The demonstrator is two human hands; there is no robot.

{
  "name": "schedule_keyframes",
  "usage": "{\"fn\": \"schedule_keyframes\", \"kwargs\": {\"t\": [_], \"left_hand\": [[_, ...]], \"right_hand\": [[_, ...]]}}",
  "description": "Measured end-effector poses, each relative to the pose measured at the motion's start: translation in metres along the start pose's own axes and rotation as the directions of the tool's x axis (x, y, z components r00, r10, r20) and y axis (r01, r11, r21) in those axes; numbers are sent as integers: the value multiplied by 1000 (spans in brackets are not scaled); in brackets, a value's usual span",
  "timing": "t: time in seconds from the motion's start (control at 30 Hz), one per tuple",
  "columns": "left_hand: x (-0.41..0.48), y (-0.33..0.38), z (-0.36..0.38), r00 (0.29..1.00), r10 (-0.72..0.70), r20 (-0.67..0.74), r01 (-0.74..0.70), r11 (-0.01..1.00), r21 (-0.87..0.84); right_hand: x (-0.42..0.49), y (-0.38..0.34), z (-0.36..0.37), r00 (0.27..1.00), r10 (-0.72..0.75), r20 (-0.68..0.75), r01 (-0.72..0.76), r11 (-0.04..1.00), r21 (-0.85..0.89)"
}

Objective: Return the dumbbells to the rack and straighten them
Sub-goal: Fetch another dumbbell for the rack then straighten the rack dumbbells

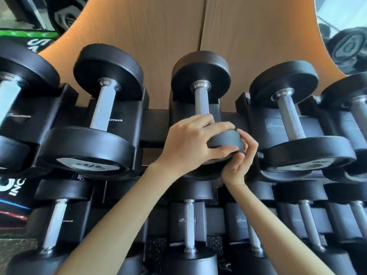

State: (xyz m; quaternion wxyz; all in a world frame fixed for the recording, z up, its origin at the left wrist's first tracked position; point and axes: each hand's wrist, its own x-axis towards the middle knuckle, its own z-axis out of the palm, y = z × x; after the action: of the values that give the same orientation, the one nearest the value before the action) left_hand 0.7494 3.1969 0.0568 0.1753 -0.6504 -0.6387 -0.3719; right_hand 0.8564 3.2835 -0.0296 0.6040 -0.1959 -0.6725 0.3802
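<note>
On rack point(155, 124), left hand point(186, 143) and right hand point(238, 161) fingers point(218, 126) grip 1 dumbbell point(201, 100); wooden wall point(158, 36) behind.

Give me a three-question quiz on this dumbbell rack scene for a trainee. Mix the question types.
1. True or false: the right hand hangs free, touching nothing.
2. Which top-tier dumbbell do the left hand and right hand grip by its near head? A. leftmost B. middle C. rightmost
3. Fill in: the rack shows ___ tiers of dumbbells.
Key: 1 false; 2 B, the middle dumbbell; 3 two.
</note>
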Motion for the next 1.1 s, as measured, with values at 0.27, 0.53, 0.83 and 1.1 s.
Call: {"fn": "schedule_keyframes", "kwargs": {"t": [0.27, 0.53, 0.83, 1.1], "left_hand": [[-62, -29, -3, 871, -490, -33, 347, 661, -665], [-84, -27, 35, 716, -698, -16, 367, 396, -842], [-56, -16, 34, 814, -537, -220, 276, 692, -666], [-20, -13, 7, 980, -159, -121, 124, 959, -254]], "right_hand": [[35, -57, -29, 837, 161, 524, -55, 976, -211], [68, -84, 11, 680, -58, 731, 386, 876, -290], [56, -52, -18, 834, -62, 548, 102, 994, -42], [19, -11, -9, 993, -6, 116, -6, 994, 106]]}}
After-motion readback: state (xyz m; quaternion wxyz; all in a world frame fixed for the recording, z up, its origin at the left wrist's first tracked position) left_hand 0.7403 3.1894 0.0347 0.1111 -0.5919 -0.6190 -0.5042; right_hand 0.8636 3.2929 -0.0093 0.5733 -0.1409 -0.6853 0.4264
